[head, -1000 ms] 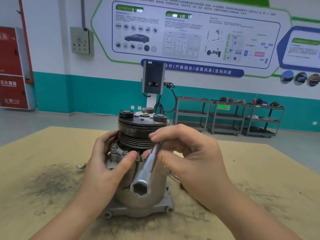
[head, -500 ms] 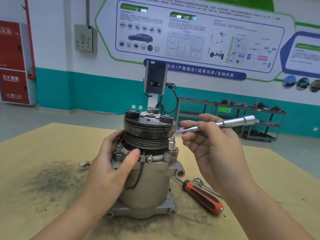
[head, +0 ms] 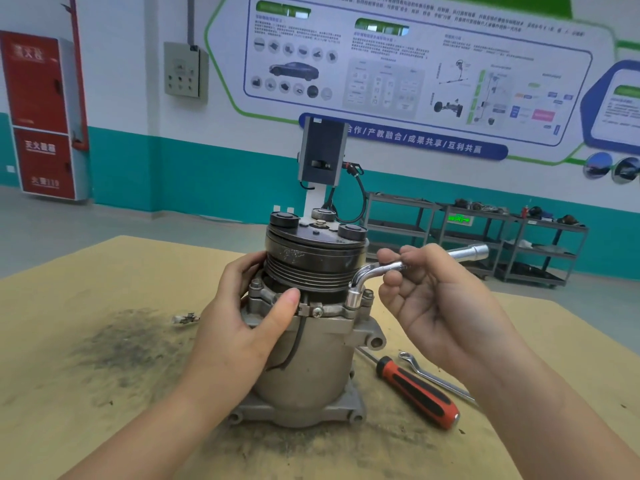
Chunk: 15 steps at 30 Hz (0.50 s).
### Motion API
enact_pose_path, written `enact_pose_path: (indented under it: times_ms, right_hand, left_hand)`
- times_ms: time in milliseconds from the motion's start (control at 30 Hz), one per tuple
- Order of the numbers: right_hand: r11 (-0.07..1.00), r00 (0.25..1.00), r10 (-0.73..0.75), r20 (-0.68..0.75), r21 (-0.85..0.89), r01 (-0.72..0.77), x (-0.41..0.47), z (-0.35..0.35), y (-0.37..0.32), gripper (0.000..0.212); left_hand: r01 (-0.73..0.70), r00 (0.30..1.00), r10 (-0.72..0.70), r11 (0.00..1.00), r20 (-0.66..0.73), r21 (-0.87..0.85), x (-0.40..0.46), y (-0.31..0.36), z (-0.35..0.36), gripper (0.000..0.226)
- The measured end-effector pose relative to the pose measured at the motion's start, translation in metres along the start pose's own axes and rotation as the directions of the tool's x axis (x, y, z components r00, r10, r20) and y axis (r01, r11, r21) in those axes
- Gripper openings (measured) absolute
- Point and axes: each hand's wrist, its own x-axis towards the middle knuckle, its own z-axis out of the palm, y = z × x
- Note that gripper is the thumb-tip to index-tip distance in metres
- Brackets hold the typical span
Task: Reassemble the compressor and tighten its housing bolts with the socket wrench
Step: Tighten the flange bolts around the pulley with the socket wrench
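Observation:
A grey metal compressor (head: 311,368) stands upright on the tan table (head: 104,427), its black ribbed pulley (head: 313,261) on top. My left hand (head: 249,327) grips the housing on its left side, thumb lying across the front flange. An L-shaped silver socket wrench (head: 388,268) has its short end down on a housing bolt (head: 353,301) at the right front of the flange. My right hand (head: 436,299) pinches the wrench's long arm between thumb and curled fingers, and the arm points right and away.
A red-and-black screwdriver (head: 415,393) and a thin metal spanner (head: 433,377) lie on the table right of the compressor. A small metal part (head: 185,319) lies to its left beside a dark grease smear (head: 128,344). Shelving carts (head: 485,237) stand by the far wall.
The wrench's long arm swung from pointing toward me round to the right, its socket staying at the right-front bolt. My right hand has shifted its hold on the arm. My left hand kept its hold.

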Motion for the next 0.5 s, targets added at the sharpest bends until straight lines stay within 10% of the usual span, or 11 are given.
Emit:
enact_pose_path:
  times_ms: [333,500]
  right_hand:
    - [0.967,0.965,-0.255,-0.062,-0.016,0.255,-0.005,0.000,0.020,0.035]
    - [0.640,0.717,-0.676,0.170,-0.347,0.686,-0.020,-0.001,0.043,0.012]
  left_hand:
    - [-0.024,1.000,0.024,0.999,-0.003,0.047,0.001,0.000,0.000,0.046]
    - [-0.038,0.999,0.038,0.998,0.003,0.056,0.002,-0.002,0.000,0.045]
